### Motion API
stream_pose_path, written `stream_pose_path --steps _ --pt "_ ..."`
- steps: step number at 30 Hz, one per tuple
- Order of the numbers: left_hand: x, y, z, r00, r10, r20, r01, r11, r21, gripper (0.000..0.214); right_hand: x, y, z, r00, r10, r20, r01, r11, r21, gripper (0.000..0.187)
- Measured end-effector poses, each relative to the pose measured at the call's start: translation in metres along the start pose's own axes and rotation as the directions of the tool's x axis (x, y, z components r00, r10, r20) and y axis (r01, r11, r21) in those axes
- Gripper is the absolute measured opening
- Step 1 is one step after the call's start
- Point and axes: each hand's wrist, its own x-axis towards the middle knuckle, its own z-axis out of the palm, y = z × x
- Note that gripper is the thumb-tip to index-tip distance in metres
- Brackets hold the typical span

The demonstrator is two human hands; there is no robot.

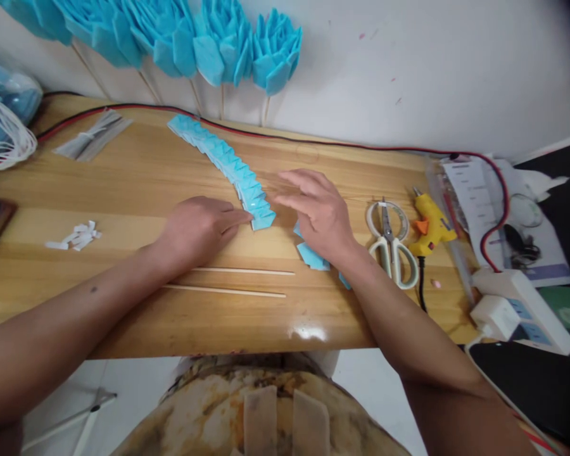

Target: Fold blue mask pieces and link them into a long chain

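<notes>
A long overlapping row of folded blue paper pieces (221, 159) runs diagonally across the wooden table (137, 183). My left hand (197, 227) lies on the table with its fingers pressed on the near end of the row. My right hand (319, 212) hovers just right of that end, fingers stretched out and apart, holding nothing. Under its wrist lie a few loose blue pieces (312, 254). Two thin wooden sticks (237, 281) lie in front of both hands.
Scissors (392, 240) and a yellow glue gun (430, 225) lie to the right, then a power strip (520, 307) and papers. Blue paper flowers (228, 41) lean on the wall. White scraps (76, 236), a wire bundle (92, 136) and a bag (4, 120) sit left.
</notes>
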Motion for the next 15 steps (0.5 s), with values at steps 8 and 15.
stream_pose_path --steps 8,15 --pt "-0.002 -0.006 0.002 1.000 -0.001 0.000 0.001 0.998 -0.059 0.040 0.009 -0.015 0.007 0.979 0.011 0.202 0.005 0.997 -0.075 0.037" --pt "-0.003 -0.009 0.005 0.997 -0.029 -0.070 0.018 0.988 -0.152 0.040 0.003 -0.007 -0.011 0.990 0.143 -0.001 -0.142 0.985 -0.100 0.046"
